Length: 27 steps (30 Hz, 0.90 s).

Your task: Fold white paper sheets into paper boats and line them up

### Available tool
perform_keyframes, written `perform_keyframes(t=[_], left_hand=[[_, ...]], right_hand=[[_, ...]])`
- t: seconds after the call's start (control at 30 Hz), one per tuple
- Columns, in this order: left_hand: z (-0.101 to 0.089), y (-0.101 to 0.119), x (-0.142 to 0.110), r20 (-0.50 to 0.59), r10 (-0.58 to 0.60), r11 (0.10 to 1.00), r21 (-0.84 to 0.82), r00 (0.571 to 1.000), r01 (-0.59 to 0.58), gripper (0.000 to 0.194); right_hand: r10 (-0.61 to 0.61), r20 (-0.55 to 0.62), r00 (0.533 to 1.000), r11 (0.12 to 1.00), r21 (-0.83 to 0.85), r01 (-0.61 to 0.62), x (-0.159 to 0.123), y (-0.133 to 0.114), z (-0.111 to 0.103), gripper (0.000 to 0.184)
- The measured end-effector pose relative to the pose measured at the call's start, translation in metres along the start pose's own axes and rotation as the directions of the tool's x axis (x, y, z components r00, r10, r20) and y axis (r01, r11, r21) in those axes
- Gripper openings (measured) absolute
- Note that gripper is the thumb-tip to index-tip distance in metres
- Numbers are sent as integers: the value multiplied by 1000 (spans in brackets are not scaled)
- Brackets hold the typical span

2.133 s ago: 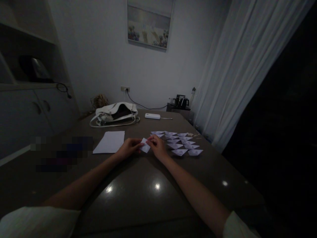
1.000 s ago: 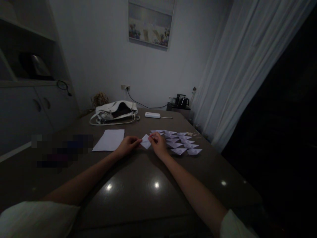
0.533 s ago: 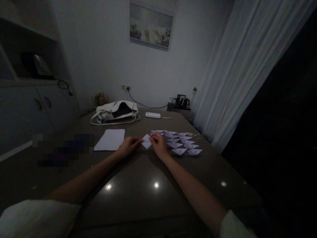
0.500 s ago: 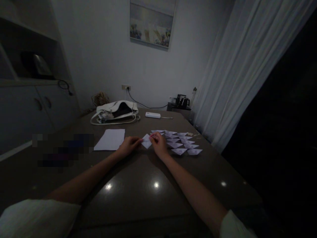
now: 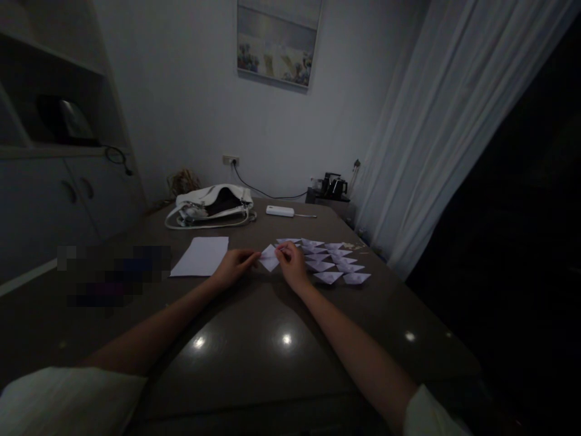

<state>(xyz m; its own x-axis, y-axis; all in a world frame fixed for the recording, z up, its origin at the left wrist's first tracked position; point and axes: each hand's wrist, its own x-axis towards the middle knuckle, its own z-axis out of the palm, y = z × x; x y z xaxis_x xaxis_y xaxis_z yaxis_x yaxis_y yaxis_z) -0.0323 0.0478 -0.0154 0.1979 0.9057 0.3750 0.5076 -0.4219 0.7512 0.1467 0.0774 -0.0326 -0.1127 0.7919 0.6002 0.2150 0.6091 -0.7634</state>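
Note:
A small white folded paper [image 5: 269, 259], diamond-shaped, is held between my two hands above the table. My left hand [image 5: 235, 266] pinches its left corner between thumb and fingers. On the opposite corner, the fingers of my right hand [image 5: 290, 263] are closed, hiding that edge. Several folded paper boats [image 5: 328, 277] stand in rows just right of my right hand, some partly behind it. Left of my left hand lies a stack of white paper [image 5: 200, 257], flat on the table.
A white handbag [image 5: 213, 206] sits open at the back left of the dark glossy table [image 5: 245, 351]. Near the far edge lies a white power bank [image 5: 279, 211] with a short cable. Small scraps [image 5: 353, 246] lie beyond the boats. A white curtain [image 5: 417, 121] hangs at right.
Since the earliest frame, my hands have drawn slightly apart, and more of the diamond-shaped paper shows between them. Over the last half second they have barely moved. The boats stay in place.

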Motion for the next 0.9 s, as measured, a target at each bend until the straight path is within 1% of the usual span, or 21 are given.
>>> perform_keyframes(t=[0.1, 0.2, 0.27, 0.33, 0.43, 0.5, 0.6, 0.73, 0.8, 0.9], left_hand=[[0, -4, 0, 50, 77, 990, 116, 996, -83, 43], [0, -10, 2, 71, 136, 978, 147, 988, -145, 40], [0, -12, 2, 77, 147, 976, 154, 986, -157, 41], [0, -11, 2, 71, 132, 977, 160, 989, -142, 43], [0, -7, 2, 73, 67, 988, 136, 995, -77, 47], [1, -5, 1, 84, 30, 994, 101, 996, -38, 49], [1, -3, 1, 92, 10, 999, 43, 996, -14, 50], [2, -3, 0, 78, -38, 996, -73, 996, 44, 49], [2, -2, -1, 102, -66, 990, -118, 993, 78, 48], [2, -2, -1, 173, -76, 983, -150, 982, 103, 46]], right_hand=[[-11, 9, 1000, 1000, 1, 11, -1, -1, 1, 12], [-9, 9, 1000, 1000, 18, 9, -1, -2, 1, 13], [0, 13, 1000, 1000, 13, 0, -1, -3, 1, 13], [3, 16, 1000, 1000, 6, -3, -1, -4, 0, 13], [-9, 12, 1000, 1000, 1, 9, -2, -5, 0, 13], [-22, 2, 1000, 1000, -7, 22, -2, -6, 0, 13], [-30, -5, 1000, 1000, 0, 30, -2, -6, 0, 13], [-31, 20, 999, 999, 13, 31, -2, -5, 1, 12], [-28, 50, 998, 1000, 12, 27, -3, -5, 1, 12], [-32, 110, 993, 999, 6, 31, -4, -6, 2, 10]])
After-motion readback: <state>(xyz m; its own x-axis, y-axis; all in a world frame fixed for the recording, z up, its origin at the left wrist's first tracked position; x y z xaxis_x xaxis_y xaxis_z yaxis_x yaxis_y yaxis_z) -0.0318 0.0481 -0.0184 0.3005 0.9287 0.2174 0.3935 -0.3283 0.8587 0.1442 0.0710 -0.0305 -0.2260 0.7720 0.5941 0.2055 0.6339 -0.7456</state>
